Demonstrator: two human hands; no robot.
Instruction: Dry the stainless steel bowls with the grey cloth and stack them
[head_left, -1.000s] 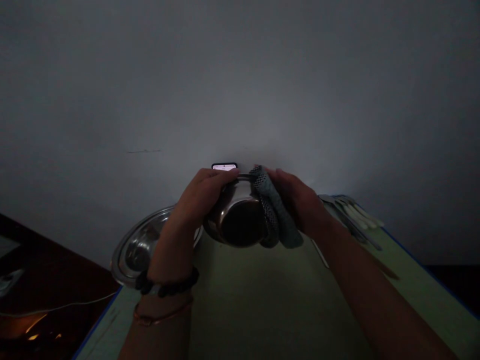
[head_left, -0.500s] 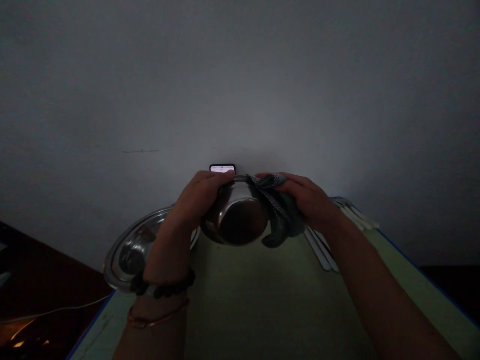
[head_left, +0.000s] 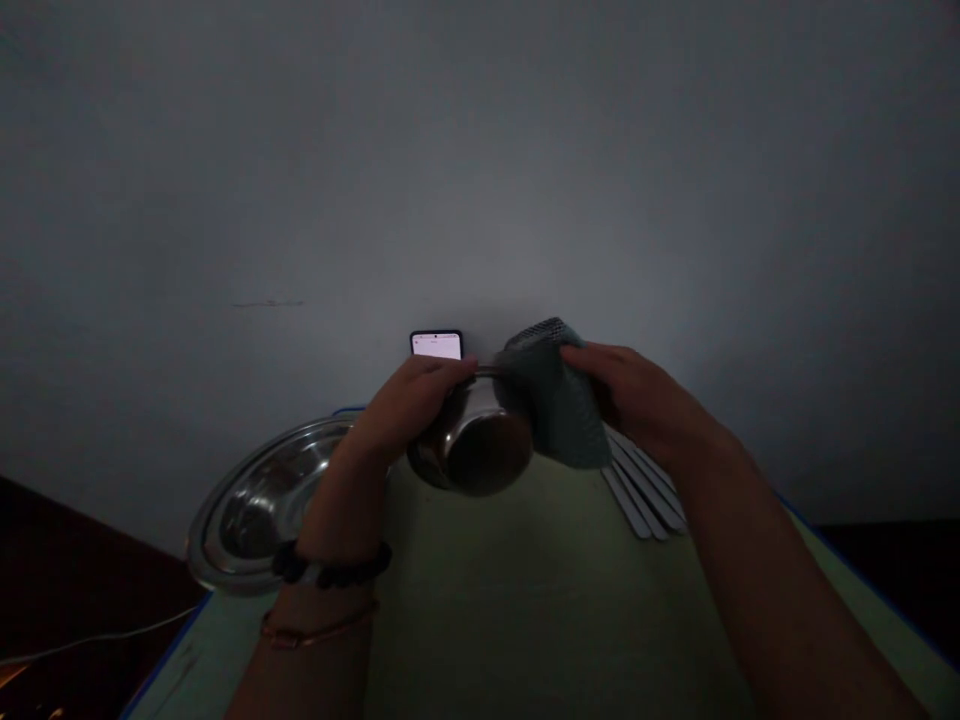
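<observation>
A small steel bowl [head_left: 476,455] is held tilted above the table, its underside facing me. My left hand [head_left: 405,405] grips its left rim, fingers curled over the edge. My right hand [head_left: 637,400] is closed on a grey-green checked cloth [head_left: 559,405], which is pressed against the bowl's right rim and hangs over that side. Beaded and thin bracelets circle my left wrist.
A large steel basin [head_left: 259,495] sits on the pale green table [head_left: 525,620] at the left. Several flat utensils [head_left: 645,490] lie behind my right hand. A lit phone [head_left: 436,344] leans on the grey wall. A white cable [head_left: 90,640] runs over the dark floor, left.
The cloth has moved from hanging down the bowl's right side up onto its rim, bunched higher in my right hand. The bowl has shifted slightly away from me.
</observation>
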